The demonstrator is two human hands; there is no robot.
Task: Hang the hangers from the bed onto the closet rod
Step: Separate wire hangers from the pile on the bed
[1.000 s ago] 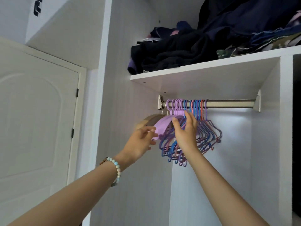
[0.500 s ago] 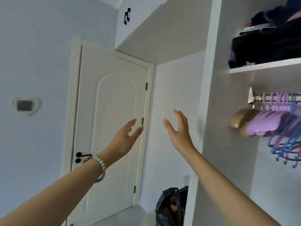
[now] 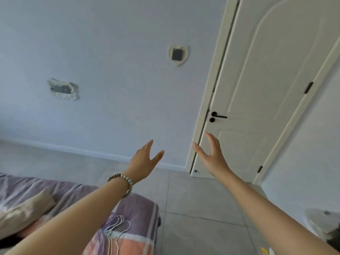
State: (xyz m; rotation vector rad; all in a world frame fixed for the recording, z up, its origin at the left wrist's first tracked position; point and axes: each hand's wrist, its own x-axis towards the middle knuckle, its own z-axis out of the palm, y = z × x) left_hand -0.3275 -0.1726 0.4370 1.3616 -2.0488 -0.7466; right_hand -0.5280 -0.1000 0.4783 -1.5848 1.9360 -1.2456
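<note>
Head view. Your left hand (image 3: 145, 161) and right hand (image 3: 214, 159) are both raised in mid-air, side by side but apart, and neither holds anything. The fingers (image 3: 149, 145) of the left lie straight and close together, with the thumb spread off to the side. Those of the right are likewise straight, thumb held apart. A beaded bracelet (image 3: 123, 178) circles your left wrist. The hangers (image 3: 116, 230), a small bunch of thin pale ones, lie on the bed (image 3: 141, 207) near its corner, just below your left forearm, on a purple and orange checked cover. A pillow (image 3: 24, 212) sits further left on the same bed. Behind the hands stand a closed white door (image 3: 266, 89) with a black handle (image 3: 219, 116), a pale wall bearing a heart-shaped plate (image 3: 178, 55) and a rectangular plate (image 3: 63, 89), and a grey tiled floor (image 3: 198, 201).
</note>
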